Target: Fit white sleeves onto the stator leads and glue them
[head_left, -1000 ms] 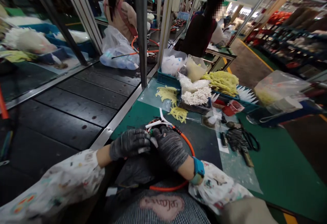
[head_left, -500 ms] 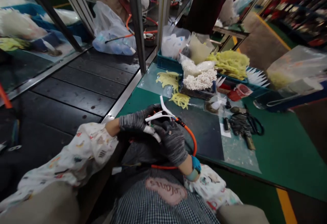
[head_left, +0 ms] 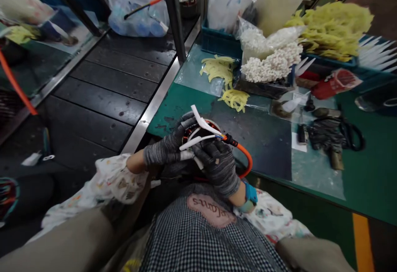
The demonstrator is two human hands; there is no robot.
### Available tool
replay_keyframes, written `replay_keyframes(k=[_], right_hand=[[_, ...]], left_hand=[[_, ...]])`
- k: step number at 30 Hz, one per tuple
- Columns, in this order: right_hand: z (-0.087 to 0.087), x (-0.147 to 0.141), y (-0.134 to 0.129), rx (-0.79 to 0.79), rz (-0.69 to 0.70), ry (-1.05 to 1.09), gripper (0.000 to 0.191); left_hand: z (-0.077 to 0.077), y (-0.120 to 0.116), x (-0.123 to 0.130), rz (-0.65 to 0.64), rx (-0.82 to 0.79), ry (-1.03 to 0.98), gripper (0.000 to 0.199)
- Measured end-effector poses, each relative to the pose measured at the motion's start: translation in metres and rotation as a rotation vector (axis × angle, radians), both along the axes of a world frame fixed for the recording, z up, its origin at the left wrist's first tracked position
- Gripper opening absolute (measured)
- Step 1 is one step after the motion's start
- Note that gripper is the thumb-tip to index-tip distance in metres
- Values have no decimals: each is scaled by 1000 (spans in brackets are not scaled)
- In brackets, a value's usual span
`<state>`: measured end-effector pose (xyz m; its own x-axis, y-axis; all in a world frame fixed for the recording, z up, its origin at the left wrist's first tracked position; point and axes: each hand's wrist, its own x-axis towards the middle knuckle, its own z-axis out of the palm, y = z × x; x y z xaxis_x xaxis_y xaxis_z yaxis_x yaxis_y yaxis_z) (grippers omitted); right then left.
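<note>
Both hands wear grey gloves and meet round a ring-shaped copper-wound part at the green table's near edge. My left hand is wrapped round the ring's left side, its thumb stretched toward the middle. On the near right side, my right hand has bent fingers against the ring and its wires. White sleeves stick up from the wires between the hands. An orange cable leaves them and curves down past my right wrist. The ring's lower part is hidden by the gloves.
Yellow pieces, a box of small white beads and a red cup stand behind the hands. Scissors and a black-wrapped tool lie right. A black slatted conveyor runs left, with a metal post beside it.
The view has tilted down and closer to the table. Both hands stay at the ring; its copper windings show more clearly between them now.
</note>
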<state>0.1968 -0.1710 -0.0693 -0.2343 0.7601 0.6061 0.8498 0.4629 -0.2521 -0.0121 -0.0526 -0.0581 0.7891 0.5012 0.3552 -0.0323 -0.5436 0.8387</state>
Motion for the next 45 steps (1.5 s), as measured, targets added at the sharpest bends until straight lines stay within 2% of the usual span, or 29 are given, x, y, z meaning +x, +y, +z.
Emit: replay_keyframes(k=[5, 7, 10, 15, 19, 26, 31, 37, 41, 45], right_hand=[[10, 12, -13, 18, 46, -18, 28], [19, 24, -19, 58, 53, -39, 34], [27, 45, -16, 83, -22, -37, 38], [13, 61, 0, -152, -71, 11, 23], [9, 64, 1, -238, -74, 1, 20], [22, 76, 11, -360, 53, 214, 61], [21, 75, 14, -333, 61, 198, 64], [8, 63, 1, -86, 4, 73, 43], [3, 56, -10, -113, -83, 40, 39], [-1, 49, -16, -131, -182, 44, 44]], left_hand=[[9, -16, 9, 78, -70, -71, 87], [11, -20, 13, 110, -39, -72, 87], [13, -22, 19, 132, 51, -68, 88], [18, -28, 31, 184, 212, 77, 93], [26, -35, 34, 177, 280, 171, 100], [22, -37, 29, 160, 352, 230, 101], [15, -32, 29, 138, 404, 234, 103], [8, -39, 32, 193, 283, 82, 100], [4, -53, 33, 260, 170, -6, 83], [2, -53, 36, 265, 218, -6, 79]])
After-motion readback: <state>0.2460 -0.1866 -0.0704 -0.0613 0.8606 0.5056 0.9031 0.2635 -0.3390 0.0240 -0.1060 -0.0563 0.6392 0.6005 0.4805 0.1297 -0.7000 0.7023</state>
